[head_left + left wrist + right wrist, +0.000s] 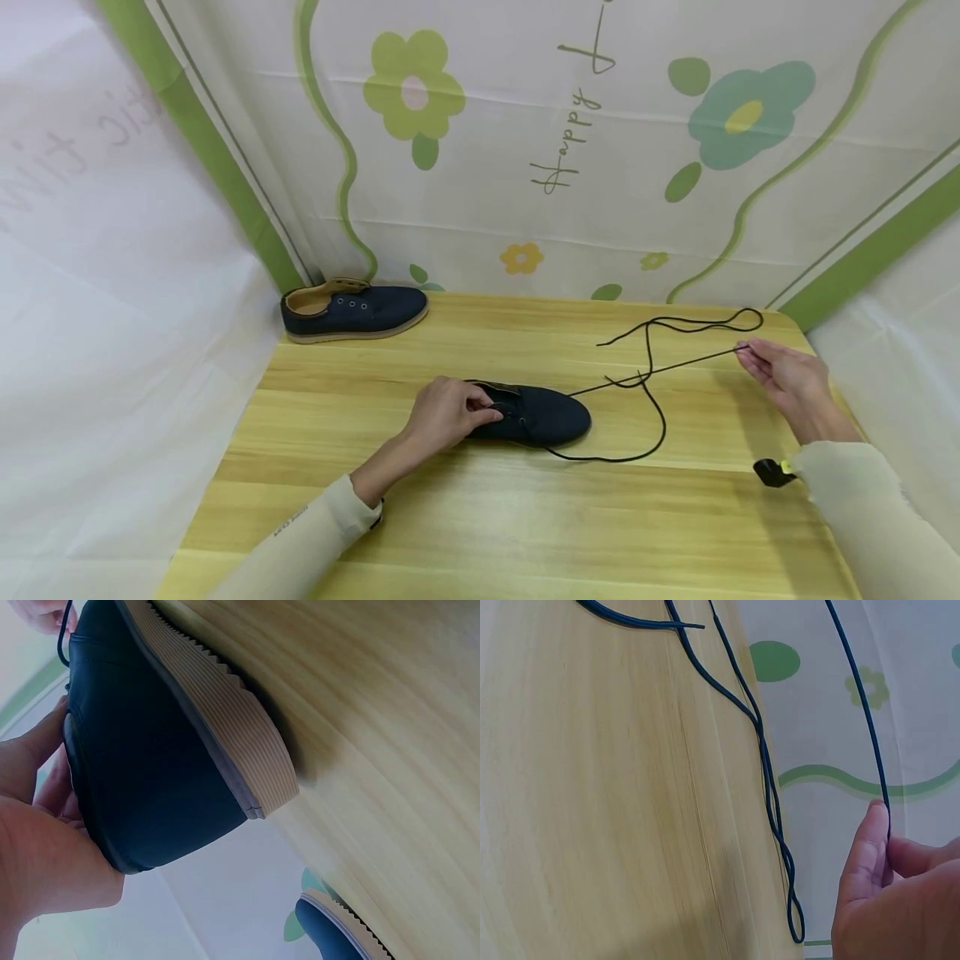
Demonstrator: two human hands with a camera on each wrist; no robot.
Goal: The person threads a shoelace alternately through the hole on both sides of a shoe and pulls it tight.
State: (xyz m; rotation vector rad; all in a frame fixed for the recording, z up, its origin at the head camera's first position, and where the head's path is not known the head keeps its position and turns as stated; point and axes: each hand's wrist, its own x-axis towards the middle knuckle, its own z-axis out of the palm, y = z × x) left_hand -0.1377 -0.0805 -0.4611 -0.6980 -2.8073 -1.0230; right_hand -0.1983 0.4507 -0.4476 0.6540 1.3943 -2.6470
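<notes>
A dark navy shoe (555,414) with a tan ribbed sole (225,697) sits on the wooden table, toe to the right. My left hand (450,411) grips it at the opening, thumb and finger pinching the eyelet flap; part of the heel is hidden behind the hand. Over at the right, my right hand (791,379) pinches a thin dark shoelace (866,705) between thumb and fingers, raised off the table. That lace runs taut and straight from the shoe's far side. Its other part (660,429) curves loosely over the wood from the near side.
At the back left stands a matching shoe (375,310) without a lace. A second loose shoelace (697,327) lies looped at the back right, crossing under the taut one. White printed curtains (480,208) surround the table (480,517) at the back and sides.
</notes>
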